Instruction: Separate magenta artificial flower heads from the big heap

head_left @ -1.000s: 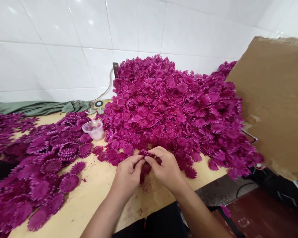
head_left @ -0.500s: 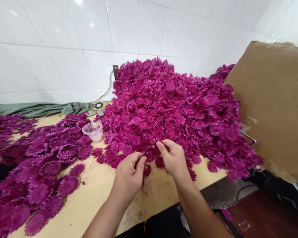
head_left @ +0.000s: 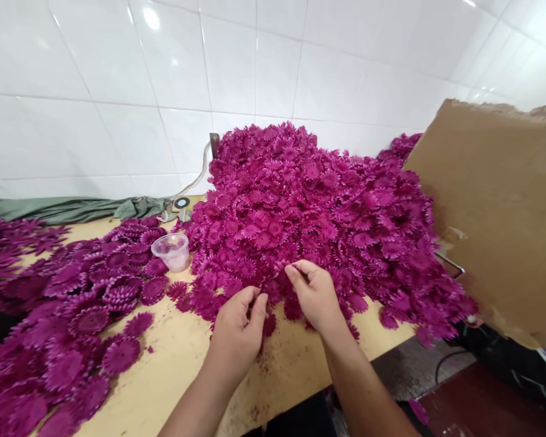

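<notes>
A big heap of magenta fabric flower heads [head_left: 318, 206] is piled on the yellow table [head_left: 173, 370] against the tiled wall. My left hand [head_left: 239, 328] is at the heap's near edge, its fingers curled and pinched on a magenta flower piece [head_left: 268, 321] that shows just below them. My right hand [head_left: 316, 294] is a little further in, its thumb and fingers pinched on a flower at the foot of the heap. The two hands are a short way apart.
Flat spread flowers [head_left: 73, 315] cover the table's left side. A small clear plastic cup [head_left: 173, 250] stands between them and the heap. A cardboard sheet [head_left: 500, 212] leans at the right. Green cloth [head_left: 73, 208] lies along the wall. The table edge runs below my wrists.
My hands were together on one flower piece; they have drawn apart. My right hand has reached up into the foot of the heap, while my left stays low with the piece.
</notes>
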A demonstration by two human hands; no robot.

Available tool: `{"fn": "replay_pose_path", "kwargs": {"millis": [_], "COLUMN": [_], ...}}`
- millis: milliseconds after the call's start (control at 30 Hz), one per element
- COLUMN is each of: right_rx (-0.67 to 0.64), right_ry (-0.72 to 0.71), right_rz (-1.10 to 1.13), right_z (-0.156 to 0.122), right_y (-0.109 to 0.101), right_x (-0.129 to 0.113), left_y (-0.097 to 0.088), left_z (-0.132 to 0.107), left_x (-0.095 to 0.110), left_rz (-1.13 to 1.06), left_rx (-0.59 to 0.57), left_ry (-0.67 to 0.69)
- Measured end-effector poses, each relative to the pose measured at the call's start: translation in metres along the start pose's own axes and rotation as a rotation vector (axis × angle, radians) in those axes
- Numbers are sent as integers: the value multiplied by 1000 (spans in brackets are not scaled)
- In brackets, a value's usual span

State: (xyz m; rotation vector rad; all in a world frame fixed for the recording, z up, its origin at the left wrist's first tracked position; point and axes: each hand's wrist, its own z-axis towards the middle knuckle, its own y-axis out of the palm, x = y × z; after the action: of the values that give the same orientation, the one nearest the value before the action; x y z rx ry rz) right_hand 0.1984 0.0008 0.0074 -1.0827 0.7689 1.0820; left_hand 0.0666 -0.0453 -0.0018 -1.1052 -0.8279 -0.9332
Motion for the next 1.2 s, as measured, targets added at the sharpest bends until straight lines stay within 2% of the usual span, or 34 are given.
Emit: {"fn": "replay_pose_path", "kwargs": {"millis": [100,233,367,433,533,600,700,767,800,867,900,933,1000,1067,1200], "right_rx": [-129,-243,-356,-329,-207,-125,-49,-67,-87,-128,-136,-133,-105,-52,14], "right_ry": [-46,-89,-132,-194,-386,-486,-510,-480,-465,-448,-448,-449,-410,-345,-199], "right_rz": [10,-64,-94,-128,-223,-277,-299,-263,-244,-220,-218,-215,-193,-172,-151], "right_z": [-10,-20,-26,-32,-41,-46,-58,-67,-72,-76,-76,-73,-63,-52,-43], "right_y": [2,2,5,9,17,20,21,17,15,10,7,3,-3,-9,-17], "right_x": [-1,-3,-6,-9,-13,-15,-14,-13,-14,-15,-16,-16,-17,-16,-8], "left_y": [-2,-1,-2,-4,-5,-3,-4,-13,-21,-39,-48,-54,-59,-56,-40], "left_z": [1,5,11,14,19,23,32,41,46,55,57,58,55,46,25], "left_x": [-2,-2,-8,-10,-6,-2,2,3,4,9,13,18,29,36,27], "left_rz": [-77,-157,-102,-40,71,104,131,194,239,276,290,321,293,190,-38], "left_rx": [-40,-118,-33,29,102,102,57,152,276,420,478,511,415,272,40], "left_ry": [-76,-102,-119,-106,-71,-54,-51,-108,-158,-224,-225,-159,0,44,-144]}}
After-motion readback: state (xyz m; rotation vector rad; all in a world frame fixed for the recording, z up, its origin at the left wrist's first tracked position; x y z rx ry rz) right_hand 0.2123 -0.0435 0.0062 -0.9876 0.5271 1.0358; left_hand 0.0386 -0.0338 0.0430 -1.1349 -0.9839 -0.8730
